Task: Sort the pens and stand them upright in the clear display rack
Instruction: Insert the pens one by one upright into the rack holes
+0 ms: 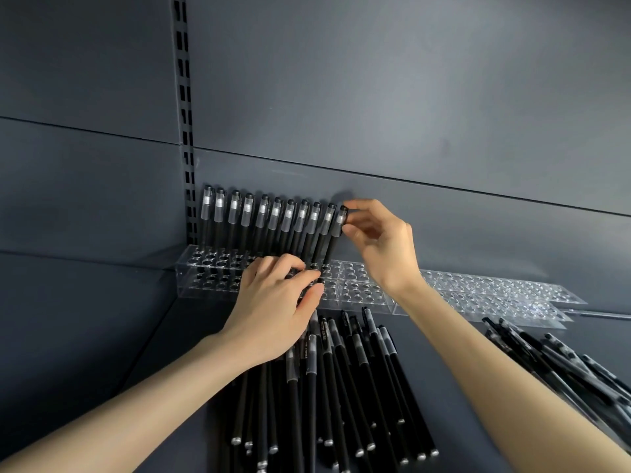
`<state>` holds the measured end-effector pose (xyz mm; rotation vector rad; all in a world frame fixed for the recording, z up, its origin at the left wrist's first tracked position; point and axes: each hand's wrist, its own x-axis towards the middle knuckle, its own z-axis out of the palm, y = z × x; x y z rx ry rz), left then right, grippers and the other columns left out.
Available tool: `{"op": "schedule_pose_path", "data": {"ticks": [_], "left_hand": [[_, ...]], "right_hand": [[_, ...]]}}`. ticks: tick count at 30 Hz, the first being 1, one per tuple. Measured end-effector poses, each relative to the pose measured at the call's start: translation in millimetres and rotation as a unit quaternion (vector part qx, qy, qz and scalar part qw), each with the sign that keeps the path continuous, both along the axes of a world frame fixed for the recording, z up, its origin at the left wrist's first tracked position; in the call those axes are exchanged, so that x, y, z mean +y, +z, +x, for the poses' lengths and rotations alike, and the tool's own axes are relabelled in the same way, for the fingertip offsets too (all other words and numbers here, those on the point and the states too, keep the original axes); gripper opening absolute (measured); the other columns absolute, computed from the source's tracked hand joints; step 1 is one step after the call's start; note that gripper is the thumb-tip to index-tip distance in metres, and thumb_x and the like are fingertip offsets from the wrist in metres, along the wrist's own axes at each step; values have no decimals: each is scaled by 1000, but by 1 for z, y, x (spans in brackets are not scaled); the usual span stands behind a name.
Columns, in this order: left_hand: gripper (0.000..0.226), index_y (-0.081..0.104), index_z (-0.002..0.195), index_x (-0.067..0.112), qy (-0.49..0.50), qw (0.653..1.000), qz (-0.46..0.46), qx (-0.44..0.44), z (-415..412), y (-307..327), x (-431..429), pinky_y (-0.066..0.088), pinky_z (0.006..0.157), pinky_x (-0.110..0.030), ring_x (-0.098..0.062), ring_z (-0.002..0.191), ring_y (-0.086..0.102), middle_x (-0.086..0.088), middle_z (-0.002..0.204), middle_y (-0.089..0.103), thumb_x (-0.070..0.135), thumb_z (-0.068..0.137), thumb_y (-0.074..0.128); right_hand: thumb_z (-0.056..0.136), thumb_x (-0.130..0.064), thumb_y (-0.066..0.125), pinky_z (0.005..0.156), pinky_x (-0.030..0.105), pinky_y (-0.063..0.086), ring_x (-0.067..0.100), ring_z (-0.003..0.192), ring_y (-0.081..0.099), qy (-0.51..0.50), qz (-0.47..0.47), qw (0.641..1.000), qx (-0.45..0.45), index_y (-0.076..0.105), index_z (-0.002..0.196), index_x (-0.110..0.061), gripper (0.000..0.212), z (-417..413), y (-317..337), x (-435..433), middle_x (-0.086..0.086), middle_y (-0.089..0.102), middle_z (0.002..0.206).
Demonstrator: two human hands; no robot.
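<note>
1. The cap of the rightmost pen (336, 227) is pinched between the thumb and fingertips of the right hand (379, 244). This pen is held upright, with its lower end set in a back hole of the clear display rack (205, 285).
2. The left hand (273, 305) is laid on the rack top just beside that pen's foot, with its fingers curled. Whether anything is gripped cannot be told.
3. Eleven upright pens (247, 216) are counted in the rack, the pinched one included. All are stood caps up in one back row over the rack's left part.
4. More clear sections (495, 291) with holes are seen stretching to the right.
5. Two heaps of loose pens (362, 370) are laid on the grey shelf (102, 336): one between the forearms, and a second heap (560, 367) at the far right. They overlap too much to be counted.
</note>
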<state>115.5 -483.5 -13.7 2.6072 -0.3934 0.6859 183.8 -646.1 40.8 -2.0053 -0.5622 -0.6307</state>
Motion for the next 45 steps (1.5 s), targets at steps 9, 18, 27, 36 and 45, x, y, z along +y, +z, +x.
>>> {"op": "schedule_pose_path", "data": {"ticks": [9,18,27,36,45], "left_hand": [[37,55,124,26,20,1000,-9,14,-27,9,3,19,106,-31,-11,121,38,12,123,46,44,95,41],[85,34,132,25,130,980,-6,150,-99,0,14,33,90,-27,-13,118,30,9,123,35,81,69,28],[86,29,142,18,165,964,-143,154,-110,-11,18,31,91,-22,-14,128,33,0,136,33,64,75,57],[68,51,129,17,186,937,-246,163,-108,-9,28,41,81,-23,-11,102,53,-1,119,56,44,72,75],[21,64,85,9,164,941,-245,165,-108,-4,29,47,63,-31,-27,72,61,-11,79,67,30,87,64]], "right_hand": [[90,-11,62,68,9,46,-3,82,57,-14,20,999,30,60,102,-20,15,-35,1,-6,-3,60,104],[93,-38,55,101,29,37,18,120,47,71,-233,959,149,53,129,-20,40,-97,-39,1,-1,51,133],[97,-50,34,118,43,10,27,145,17,77,-311,934,155,29,147,-29,55,-109,-53,5,-1,20,158],[97,-50,32,117,44,14,26,144,18,72,-305,938,151,30,147,-26,55,-110,-55,5,-1,23,157],[97,-50,32,117,44,15,26,144,18,72,-302,938,155,30,147,-26,55,-111,-54,5,0,23,157]]}}
